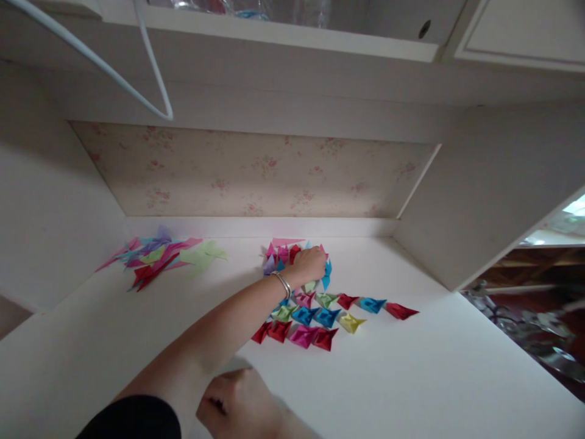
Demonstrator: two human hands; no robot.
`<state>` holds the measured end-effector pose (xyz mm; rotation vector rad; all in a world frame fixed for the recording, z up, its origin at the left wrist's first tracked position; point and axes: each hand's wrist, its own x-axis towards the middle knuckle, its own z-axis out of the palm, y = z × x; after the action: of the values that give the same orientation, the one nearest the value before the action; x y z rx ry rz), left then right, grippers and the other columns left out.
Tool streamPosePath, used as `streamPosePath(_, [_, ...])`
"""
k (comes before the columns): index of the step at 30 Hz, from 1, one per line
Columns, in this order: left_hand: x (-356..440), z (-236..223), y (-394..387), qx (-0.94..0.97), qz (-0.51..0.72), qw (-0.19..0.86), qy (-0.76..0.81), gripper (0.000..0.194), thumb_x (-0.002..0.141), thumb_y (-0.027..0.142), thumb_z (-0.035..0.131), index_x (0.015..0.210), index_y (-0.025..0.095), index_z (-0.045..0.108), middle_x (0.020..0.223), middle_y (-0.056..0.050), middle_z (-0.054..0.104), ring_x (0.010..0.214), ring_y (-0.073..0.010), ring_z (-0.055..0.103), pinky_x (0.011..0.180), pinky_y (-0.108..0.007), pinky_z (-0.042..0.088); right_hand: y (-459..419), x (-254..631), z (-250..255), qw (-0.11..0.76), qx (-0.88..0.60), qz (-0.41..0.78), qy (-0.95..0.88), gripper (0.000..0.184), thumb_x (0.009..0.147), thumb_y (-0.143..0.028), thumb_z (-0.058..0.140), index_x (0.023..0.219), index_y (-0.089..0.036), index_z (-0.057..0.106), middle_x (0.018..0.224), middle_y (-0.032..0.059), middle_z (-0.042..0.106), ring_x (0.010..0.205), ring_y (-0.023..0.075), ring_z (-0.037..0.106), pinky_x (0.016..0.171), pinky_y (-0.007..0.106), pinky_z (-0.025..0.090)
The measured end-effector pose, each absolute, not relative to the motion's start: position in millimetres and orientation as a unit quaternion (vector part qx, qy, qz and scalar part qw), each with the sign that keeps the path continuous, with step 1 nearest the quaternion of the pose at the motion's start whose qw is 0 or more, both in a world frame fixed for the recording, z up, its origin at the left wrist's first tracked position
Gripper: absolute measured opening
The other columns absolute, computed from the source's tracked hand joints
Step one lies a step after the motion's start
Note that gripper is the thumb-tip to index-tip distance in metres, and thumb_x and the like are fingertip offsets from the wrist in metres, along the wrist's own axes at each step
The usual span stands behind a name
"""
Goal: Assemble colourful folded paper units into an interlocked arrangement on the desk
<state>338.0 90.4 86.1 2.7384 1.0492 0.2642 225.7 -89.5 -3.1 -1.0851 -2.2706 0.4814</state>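
My left hand, a bracelet on its wrist, reaches over a cluster of colourful folded paper pieces at the back of the white desk. Its fingers are bent closed among them, and their tips are hidden. Close by are a blue origami piece and a purple one. Nearer me, origami pieces lie in rows, among them a yellow one, a pink one and a red one at the right end. My right hand is curled into a fist near the front, apart from the paper, with nothing visible in it.
A loose pile of flatter folded paper lies at the back left. Side panels stand left and right of the white desk. A shelf overhangs it, and a white cable hangs at upper left.
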Motion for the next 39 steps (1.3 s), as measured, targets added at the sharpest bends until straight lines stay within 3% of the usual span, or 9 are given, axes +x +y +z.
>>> streamPosePath(8, [335.6,81.5,89.8,0.938,0.04,0.084,0.333,0.025,0.078,0.014,0.052,0.091,0.01,0.071,0.104,-0.017,0.066,0.091,-0.0254,0.065,0.078,-0.034,0.051,-87.3,226.5,-2.3,0.276,-0.396,0.166,-0.86,0.021,0.084,-0.026,0.051,0.065,-0.02,0.055,0.064,-0.0028,0.067,0.057,0.0099,0.059,0.052,0.02,0.034])
streamPosePath(17, [332.4,84.4,86.8,0.934,0.047,0.096,0.341,0.023,0.077,0.025,0.057,0.088,0.013,0.074,0.102,-0.014,0.066,0.087,-0.0243,0.064,0.077,-0.033,0.049,-88.1,226.7,-2.7,0.289,-0.404,0.165,-0.852,0.021,0.082,-0.023,0.055,0.062,-0.02,0.049,0.061,-0.006,0.064,0.054,0.0074,0.056,0.049,0.02,0.031])
streamPosePath(23, [311.5,100.7,96.1,0.922,0.108,0.118,0.352,0.032,0.084,0.038,0.047,0.09,0.023,0.075,0.101,-0.009,0.067,0.085,-0.0213,0.063,0.075,-0.03,0.045,-90.5,229.1,-0.3,0.276,-0.409,0.186,-0.849,0.027,0.086,-0.029,0.053,0.061,-0.02,0.049,0.059,-0.0052,0.062,0.053,0.0082,0.055,0.051,0.02,0.033])
streamPosePath(28, [250.5,103.3,85.2,0.887,0.235,0.157,0.365,0.034,0.088,0.034,0.042,0.079,0.02,0.072,0.086,-0.006,0.069,0.082,-0.0185,0.061,0.074,-0.026,0.04,-90.3,230.3,1.3,0.281,-0.411,0.209,-0.842,0.028,0.088,-0.03,0.052,0.062,-0.02,0.051,0.062,-0.0045,0.063,0.056,0.0088,0.057,0.054,0.02,0.035])
streamPosePath(30, [216.2,94.8,71.3,0.862,0.253,0.185,0.397,0.034,0.088,0.037,0.043,0.074,0.018,0.068,0.074,-0.003,0.066,0.072,-0.0163,0.058,0.067,-0.024,0.038,-90.4,230.3,2.8,0.283,-0.408,0.221,-0.839,0.029,0.09,-0.03,0.051,0.062,-0.02,0.052,0.063,-0.0042,0.063,0.057,0.0091,0.057,0.055,0.02,0.035])
streamPosePath(33, [159.7,72.0,45.4,0.81,0.256,0.257,0.462,0.039,0.086,0.043,0.044,0.059,0.018,0.054,0.053,0.003,0.05,0.054,-0.0127,0.045,0.055,-0.024,0.029,-90.2,229.7,4.6,0.286,-0.408,0.244,-0.832,0.03,0.091,-0.029,0.049,0.063,-0.02,0.054,0.064,-0.0038,0.064,0.058,0.0091,0.057,0.056,0.02,0.036])
streamPosePath(39, [55.5,17.7,-0.4,0.611,0.309,0.485,0.545,0.045,0.08,0.051,0.051,0.053,0.021,0.031,0.043,0.008,0.024,0.042,-0.0087,0.023,0.045,-0.025,0.017,-90.8,227.5,7.1,0.275,-0.439,0.297,-0.802,0.028,0.09,-0.028,0.05,0.064,-0.02,0.055,0.061,-0.0039,0.06,0.055,0.0088,0.052,0.052,0.021,0.033])
